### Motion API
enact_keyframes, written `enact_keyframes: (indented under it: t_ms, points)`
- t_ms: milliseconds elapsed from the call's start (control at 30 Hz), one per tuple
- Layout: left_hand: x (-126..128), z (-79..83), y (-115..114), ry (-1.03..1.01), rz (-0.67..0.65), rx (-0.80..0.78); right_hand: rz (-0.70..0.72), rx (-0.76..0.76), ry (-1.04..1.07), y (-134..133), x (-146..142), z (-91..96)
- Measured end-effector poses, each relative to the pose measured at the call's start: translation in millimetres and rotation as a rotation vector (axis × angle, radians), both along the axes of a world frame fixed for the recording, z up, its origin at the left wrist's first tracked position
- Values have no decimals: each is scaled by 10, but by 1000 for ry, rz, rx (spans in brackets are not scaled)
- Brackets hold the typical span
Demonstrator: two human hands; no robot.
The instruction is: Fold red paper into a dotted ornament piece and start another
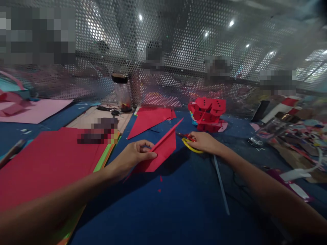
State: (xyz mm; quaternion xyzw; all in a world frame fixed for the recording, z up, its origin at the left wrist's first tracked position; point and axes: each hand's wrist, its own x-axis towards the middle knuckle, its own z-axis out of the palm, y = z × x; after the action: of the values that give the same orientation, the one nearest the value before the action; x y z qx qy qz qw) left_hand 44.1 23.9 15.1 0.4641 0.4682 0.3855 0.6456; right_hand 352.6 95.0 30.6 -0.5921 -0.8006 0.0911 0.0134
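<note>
A folded sheet of red paper (163,151) is pinched in my left hand (139,151), between thumb and fingers, tilted above the blue table. My right hand (204,141) is closed round the scissors (190,145), low over the tabletop. Their red and yellow handles show, and the dark blades point left toward the paper. Two tiny red paper scraps (160,179) lie below the folded sheet. Behind it rests a flat red paper piece (148,119). A red folded-paper construction with black dots (208,114) stands beyond my right hand.
At left lies a stack of red and coloured sheets (51,160). A jar with a dark lid (122,92) stands at the back before a perforated metal screen (176,61). To the right are a glass bottle (268,131), a grey strip (221,185) and paper scraps (304,136).
</note>
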Motion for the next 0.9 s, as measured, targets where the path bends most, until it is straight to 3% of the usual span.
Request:
enact_keyframes:
  t_ms: [233, 367, 467, 533, 567, 633, 733, 900]
  points:
    - [-4, -35, -34, 45, -95, 1, 36, 77, 30, 601, -315, -135]
    - [-2, -29, -30, 40, -98, -14, 46, 88, 137, 664, -308, -94]
    - [3, -35, -30, 39, -94, -15, 85, 46, 271, 447, -230, 14]
    - [13, -32, -45, 37, -94, -15, 162, -72, 356, 186, -181, 81]
    - [21, -27, -56, 39, -96, -19, 226, -171, 426, 36, -165, 100]
    - [41, -12, -86, 44, -110, -24, 308, -502, 781, -271, -160, 100]
    - [84, 7, -140, 60, -145, -9, 164, -694, 1062, -653, -228, 25]
    - [147, -21, -221, 66, -222, -20, -69, -612, 1208, -915, -402, -113]
